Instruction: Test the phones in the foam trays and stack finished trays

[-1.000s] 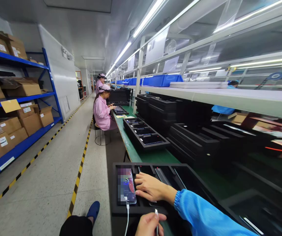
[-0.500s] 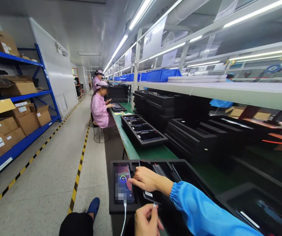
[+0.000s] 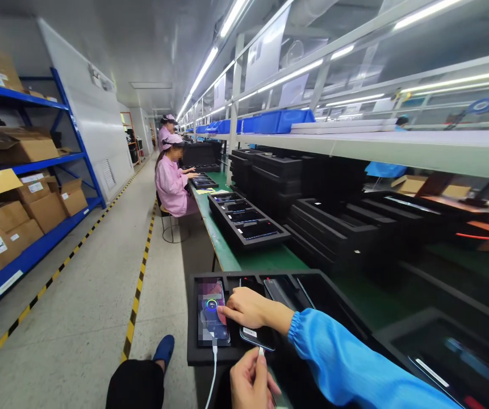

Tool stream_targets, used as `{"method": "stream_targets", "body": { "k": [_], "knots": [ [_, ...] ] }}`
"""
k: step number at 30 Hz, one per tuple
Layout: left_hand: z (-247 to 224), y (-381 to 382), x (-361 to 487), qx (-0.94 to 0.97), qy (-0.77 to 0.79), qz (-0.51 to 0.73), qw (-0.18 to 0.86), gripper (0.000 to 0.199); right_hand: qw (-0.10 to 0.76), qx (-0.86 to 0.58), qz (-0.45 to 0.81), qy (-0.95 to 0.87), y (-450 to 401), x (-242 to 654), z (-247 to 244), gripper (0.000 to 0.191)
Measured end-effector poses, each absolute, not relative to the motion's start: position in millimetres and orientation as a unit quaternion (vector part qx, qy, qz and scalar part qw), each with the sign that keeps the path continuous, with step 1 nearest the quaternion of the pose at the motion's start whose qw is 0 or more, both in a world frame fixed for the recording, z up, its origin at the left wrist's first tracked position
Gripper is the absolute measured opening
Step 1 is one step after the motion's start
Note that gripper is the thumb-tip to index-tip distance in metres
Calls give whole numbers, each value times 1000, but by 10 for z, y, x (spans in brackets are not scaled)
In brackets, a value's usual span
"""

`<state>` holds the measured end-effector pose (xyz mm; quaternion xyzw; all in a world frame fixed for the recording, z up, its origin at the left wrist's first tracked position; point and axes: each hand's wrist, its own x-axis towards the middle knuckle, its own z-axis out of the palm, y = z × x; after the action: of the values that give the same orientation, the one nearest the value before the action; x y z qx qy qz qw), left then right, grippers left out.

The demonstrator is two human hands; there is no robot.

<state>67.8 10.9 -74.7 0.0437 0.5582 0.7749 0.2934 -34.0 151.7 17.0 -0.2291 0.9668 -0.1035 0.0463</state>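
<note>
A black foam tray [image 3: 191,318] holds several smartphones in separate slots. The leftmost smartphone [image 3: 214,326] shows a charging ring on its lit screen, with a white cable [image 3: 215,363] plugged into its near end. My right hand [image 3: 246,307], in a blue sleeve, lies over the second smartphone [image 3: 259,339], which is dark with a white label. One stretched-out digit reaches the edge of the lit screen; the other fingertips are partly hidden. Below, my left hand [image 3: 250,379] pinches a white cable plug [image 3: 261,351] at that second phone's near edge. Whether it is inserted cannot be told.
Another foam tray with phones [image 3: 248,218] lies farther along the green bench [image 3: 227,258]. Black foam trays [image 3: 333,227] are stacked at right beneath a white shelf [image 3: 376,149]. A person in pink [image 3: 171,184] sits up the line. Blue racking with cartons [image 3: 71,196] stands left.
My left hand has moved slightly up and left, bringing the plug to the second phone's near edge. That phone's near end has shifted slightly left. The right hand stays over it.
</note>
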Motion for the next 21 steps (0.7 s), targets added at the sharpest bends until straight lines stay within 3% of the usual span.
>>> {"method": "stream_targets", "body": {
  "k": [9,21],
  "knots": [
    [-772,213,730,-17,548,805,229,97,47,-223,-83,970,1443,-304,98,54],
    [-600,220,773,-7,493,811,316,87,34,-232,-87,968,1367,-174,26,56]
  ]
}}
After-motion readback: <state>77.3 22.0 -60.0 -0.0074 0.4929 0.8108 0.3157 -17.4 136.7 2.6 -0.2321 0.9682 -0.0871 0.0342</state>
